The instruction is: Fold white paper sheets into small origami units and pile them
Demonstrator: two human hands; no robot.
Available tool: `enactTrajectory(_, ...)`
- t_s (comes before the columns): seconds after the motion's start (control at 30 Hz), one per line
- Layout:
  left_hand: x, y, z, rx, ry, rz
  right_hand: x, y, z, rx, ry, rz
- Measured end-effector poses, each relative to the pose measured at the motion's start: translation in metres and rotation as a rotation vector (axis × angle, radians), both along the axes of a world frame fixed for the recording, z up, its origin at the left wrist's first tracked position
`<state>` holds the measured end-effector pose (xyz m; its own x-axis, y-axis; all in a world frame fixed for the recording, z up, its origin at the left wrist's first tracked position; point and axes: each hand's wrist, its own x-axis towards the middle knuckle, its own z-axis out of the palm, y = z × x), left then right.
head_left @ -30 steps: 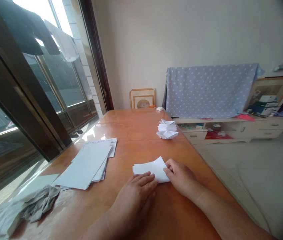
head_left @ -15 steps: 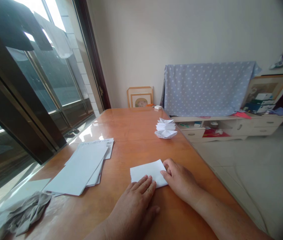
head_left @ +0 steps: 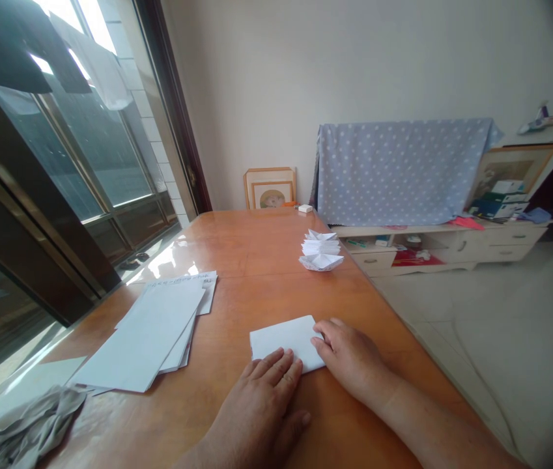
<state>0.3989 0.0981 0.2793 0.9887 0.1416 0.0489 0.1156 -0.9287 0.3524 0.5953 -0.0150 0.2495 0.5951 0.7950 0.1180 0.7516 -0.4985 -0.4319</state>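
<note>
A folded sheet of white paper (head_left: 283,335) lies flat on the wooden table (head_left: 237,254) in front of me. My left hand (head_left: 269,391) rests on its near edge, fingers stretched out and palm down. At the paper's right edge, my right hand (head_left: 347,352) pinches the side between thumb and curled fingers. Farther up the table, near its right edge, several folded paper boats (head_left: 322,251) stand in a row.
A stack of loose paper sheets (head_left: 144,339) lies to the left, beside a crumpled grey cloth (head_left: 36,423). A small white box (head_left: 305,208) sits at the far end. Beyond the table's right side stands a low white cabinet (head_left: 501,244) under a dotted blue cloth (head_left: 398,172).
The view has shifted slightly, so the scene sits a little farther left. Both hands stay on the folded paper, with hardly any movement.
</note>
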Motion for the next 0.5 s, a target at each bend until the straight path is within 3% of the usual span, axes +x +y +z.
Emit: enactTrajectory(0.5,0.001,-0.004,0.012,0.020,0.081,0.019,-0.004,-0.001,0.008,-0.061,-0.043,0.000)
